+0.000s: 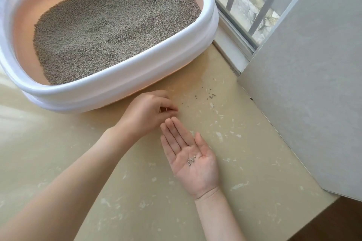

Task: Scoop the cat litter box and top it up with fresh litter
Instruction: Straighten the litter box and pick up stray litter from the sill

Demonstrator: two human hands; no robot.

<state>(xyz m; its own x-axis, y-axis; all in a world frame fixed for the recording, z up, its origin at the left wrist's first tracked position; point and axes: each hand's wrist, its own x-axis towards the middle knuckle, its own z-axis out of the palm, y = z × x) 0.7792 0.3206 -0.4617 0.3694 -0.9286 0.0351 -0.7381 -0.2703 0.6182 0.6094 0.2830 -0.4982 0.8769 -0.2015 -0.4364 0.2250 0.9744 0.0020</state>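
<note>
A white-rimmed litter box with a peach inner wall stands on the beige floor at upper left, filled with grey-brown litter. My right hand lies palm up and flat in front of the box, with several grey litter grains resting on the palm. My left hand hovers just beyond its fingertips, close to the box's front wall, thumb and fingers curled together in a pinch; what they pinch is too small to see.
Several stray litter grains lie on the floor to the right of the box. A grey wall panel stands at right. A window with white bars runs behind the box.
</note>
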